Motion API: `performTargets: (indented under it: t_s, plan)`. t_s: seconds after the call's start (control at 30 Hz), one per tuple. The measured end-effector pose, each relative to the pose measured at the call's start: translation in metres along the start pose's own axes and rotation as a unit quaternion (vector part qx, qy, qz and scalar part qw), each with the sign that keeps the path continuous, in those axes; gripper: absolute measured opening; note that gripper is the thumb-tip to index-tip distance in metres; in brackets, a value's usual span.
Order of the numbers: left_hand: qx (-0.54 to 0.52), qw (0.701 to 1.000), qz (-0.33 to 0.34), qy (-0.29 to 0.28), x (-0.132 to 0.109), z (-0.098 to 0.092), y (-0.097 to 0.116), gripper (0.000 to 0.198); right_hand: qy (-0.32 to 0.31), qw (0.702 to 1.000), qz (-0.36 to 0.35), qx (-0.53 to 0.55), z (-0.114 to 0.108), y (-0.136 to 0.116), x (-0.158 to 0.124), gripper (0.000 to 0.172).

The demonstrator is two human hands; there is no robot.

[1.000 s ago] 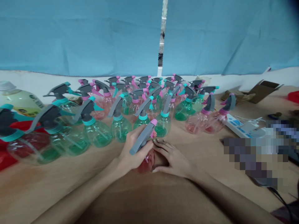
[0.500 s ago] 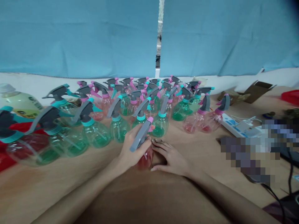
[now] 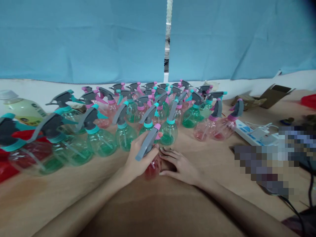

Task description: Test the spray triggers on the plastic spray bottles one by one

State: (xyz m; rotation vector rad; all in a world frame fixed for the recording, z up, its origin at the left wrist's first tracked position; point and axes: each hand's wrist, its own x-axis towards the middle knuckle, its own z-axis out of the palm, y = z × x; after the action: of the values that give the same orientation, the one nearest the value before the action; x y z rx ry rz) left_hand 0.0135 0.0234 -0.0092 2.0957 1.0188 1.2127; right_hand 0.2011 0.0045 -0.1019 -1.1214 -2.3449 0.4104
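A spray bottle (image 3: 151, 169) with a clear pink body stands on the table in front of me, its grey trigger head tipped with a pink nozzle. My left hand (image 3: 137, 158) is wrapped round its neck, just under the head. From the right, my right hand (image 3: 182, 167) cups the lower body, fingertips and thumb against its side; part of the contact is hidden. Just beyond are green spray bottles with turquoise collars, the nearest being one green spray bottle (image 3: 169, 133) behind my right fingers.
Several more pink and green spray bottles crowd the back of the table. At left stand a large jug (image 3: 23, 110) and something red (image 3: 7, 164). On the right lie a white power strip (image 3: 249, 133), an open cardboard box (image 3: 275, 95), cables and a blurred-out dark object (image 3: 261, 168).
The held spray bottle's head has shifted slightly left and tilts a little more. My right thumb has risen slightly along the bottle's side. The other bottles stay put.
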Motion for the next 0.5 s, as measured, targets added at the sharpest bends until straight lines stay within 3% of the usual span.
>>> performTargets:
  t_s: [0.27,0.5]
  plan:
    - [-0.001,1.0,-0.008,-0.006,0.0008,0.0015,-0.0019,0.023,0.015,1.0,-0.006,0.002,0.0004,0.0013,-0.0002,0.065]
    - [0.014,0.999,0.013,0.029,0.0005,0.0036,-0.0051,0.022,0.005,1.0,-0.003,0.003,0.0011,0.0033,-0.001,0.066]
